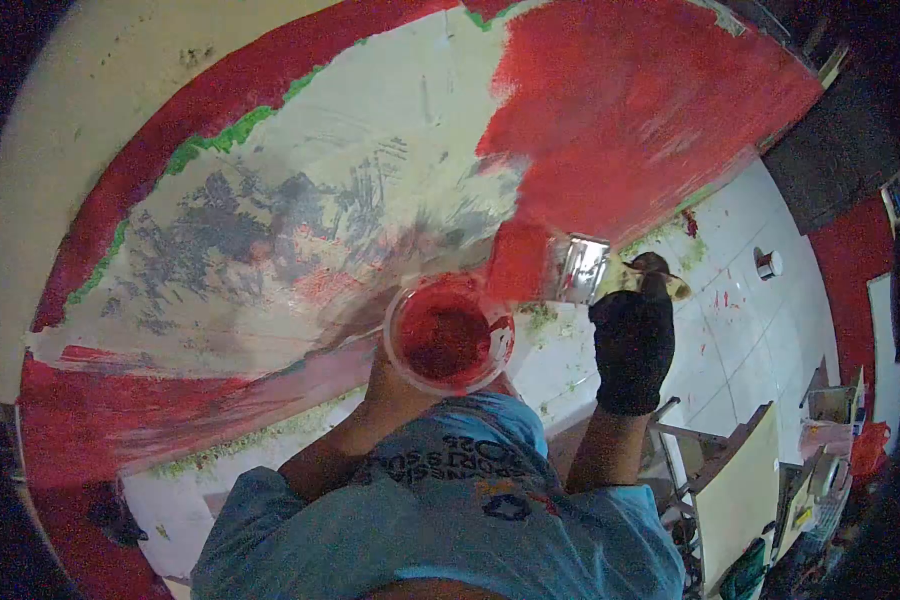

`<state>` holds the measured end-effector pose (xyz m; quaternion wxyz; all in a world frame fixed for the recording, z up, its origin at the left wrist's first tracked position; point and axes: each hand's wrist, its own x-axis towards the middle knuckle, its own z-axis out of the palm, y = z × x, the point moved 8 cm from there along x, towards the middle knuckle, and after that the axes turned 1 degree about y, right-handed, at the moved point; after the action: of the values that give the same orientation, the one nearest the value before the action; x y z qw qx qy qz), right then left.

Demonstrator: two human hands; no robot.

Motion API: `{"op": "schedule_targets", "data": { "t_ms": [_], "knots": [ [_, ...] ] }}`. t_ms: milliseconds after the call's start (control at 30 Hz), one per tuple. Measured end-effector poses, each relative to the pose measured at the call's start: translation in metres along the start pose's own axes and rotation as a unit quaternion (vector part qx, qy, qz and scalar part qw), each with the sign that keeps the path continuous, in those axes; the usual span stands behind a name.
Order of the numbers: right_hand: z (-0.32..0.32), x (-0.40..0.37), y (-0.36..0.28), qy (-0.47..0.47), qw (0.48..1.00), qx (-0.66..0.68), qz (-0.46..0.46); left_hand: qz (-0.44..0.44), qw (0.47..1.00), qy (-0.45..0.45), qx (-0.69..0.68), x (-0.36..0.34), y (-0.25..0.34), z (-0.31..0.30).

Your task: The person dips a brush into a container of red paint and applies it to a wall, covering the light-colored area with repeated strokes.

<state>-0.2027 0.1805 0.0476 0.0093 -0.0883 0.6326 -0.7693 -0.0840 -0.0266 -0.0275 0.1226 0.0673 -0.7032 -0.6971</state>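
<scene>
A clear round tub [450, 335] with red paint inside is held up in front of my chest. My left hand [383, 388] supports it from the lower left, its fingers mostly hidden behind the tub. In a black glove, my right hand [634, 350] is closed around the handle of a wide paintbrush [582, 268]. The brush lies sideways, its shiny metal band near the hand and its red-coated bristles pointing left, beside the tub's upper right rim. Behind them is a wall [410, 110], partly bright red and partly pale with grey smudges.
White floor tiles [750, 335] carry red drips. A small round metal object [768, 264] lies on them. At the lower right stands a pale board [735, 490] with a dark frame, near a red plastic bag [872, 447] and assorted items.
</scene>
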Motion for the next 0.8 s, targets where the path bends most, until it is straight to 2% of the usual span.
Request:
{"op": "schedule_targets", "data": {
  "t_ms": [33, 67, 100, 133, 200, 233, 267, 300, 333, 367, 433, 467, 500, 533, 567, 600, 633, 700, 733, 800],
  "knots": [
    [-0.003, 0.002, 0.001, 0.001, 1.0, 0.001, 0.001, 0.002, 1.0, -0.002, 0.016, -0.003, 0.001, -0.002],
    [-0.002, 0.001, -0.016, -0.005, 0.974, -0.188, -0.124, 0.003, 0.999, -0.003, 0.033, -0.007, 0.002, -0.005],
    [0.006, -0.005, -0.03, -0.01, 0.898, -0.367, -0.243, 0.004, 0.999, -0.006, 0.049, -0.01, 0.003, -0.007],
    [0.008, -0.007, -0.032, -0.009, 0.898, -0.367, -0.242, 0.006, 0.998, -0.007, 0.069, -0.014, 0.004, -0.01],
    [0.018, -0.016, -0.045, 0.029, 0.848, -0.447, -0.283, 0.012, 0.994, -0.006, 0.106, -0.016, 0.011, -0.016],
    [0.022, -0.018, -0.04, 0.03, 0.848, -0.448, -0.282, 0.011, 0.994, -0.008, 0.106, -0.016, 0.024, -0.015],
    [0.016, -0.015, -0.026, 0.025, 0.935, -0.266, -0.233, -0.003, 0.994, -0.016, 0.111, -0.015, 0.042, -0.012],
    [0.014, -0.012, -0.012, 0.02, 0.982, -0.073, -0.174, -0.017, 0.993, -0.025, 0.117, -0.015, 0.05, -0.011],
    [0.019, -0.011, -0.011, 0.029, 0.973, -0.151, -0.174, -0.018, 0.993, -0.027, 0.117, -0.019, 0.045, -0.013],
    [0.018, -0.006, -0.004, 0.03, 0.973, -0.151, -0.173, -0.027, 0.994, 0.006, 0.106, -0.027, 0.034, -0.022],
    [0.03, -0.003, -0.008, 0.019, 0.896, -0.333, -0.294, -0.038, 0.994, 0.04, 0.094, -0.034, 0.029, -0.033],
    [0.028, 0.002, -0.003, 0.06, 0.985, 0.093, -0.13, -0.027, 0.991, 0.032, 0.129, -0.035, 0.033, -0.033],
    [0.024, 0.004, 0.001, 0.059, 0.985, 0.092, -0.13, -0.016, 0.986, 0.026, 0.165, -0.035, 0.037, -0.033],
    [0.01, 0.004, 0.002, 0.116, 0.979, -0.013, -0.167, -0.015, 0.986, 0.026, 0.164, -0.036, 0.039, -0.034],
    [0.001, 0.001, -0.002, 0.17, 0.957, -0.118, -0.2, -0.018, 0.994, 0.027, 0.105, -0.038, 0.039, -0.034],
    [-0.005, -0.008, -0.003, 0.186, 0.956, -0.032, -0.227, -0.02, 0.998, 0.028, 0.046, -0.039, 0.039, -0.035],
    [-0.01, -0.017, -0.006, 0.195, 0.954, -0.053, -0.223, -0.021, 0.998, 0.029, 0.045, -0.044, 0.037, -0.039],
    [-0.011, -0.032, -0.014, 0.205, 0.936, -0.175, -0.225, -0.146, 0.985, 0.042, 0.088, -0.06, 0.01, -0.05],
    [-0.01, -0.04, -0.016, 0.206, 0.936, -0.176, -0.225, -0.146, 0.985, 0.04, 0.088, -0.062, 0.014, -0.05],
    [0.003, -0.052, -0.021, 0.204, 0.903, -0.31, -0.219, -0.172, 0.98, 0.055, -0.078, -0.067, 0.021, -0.046]
  ]
}}
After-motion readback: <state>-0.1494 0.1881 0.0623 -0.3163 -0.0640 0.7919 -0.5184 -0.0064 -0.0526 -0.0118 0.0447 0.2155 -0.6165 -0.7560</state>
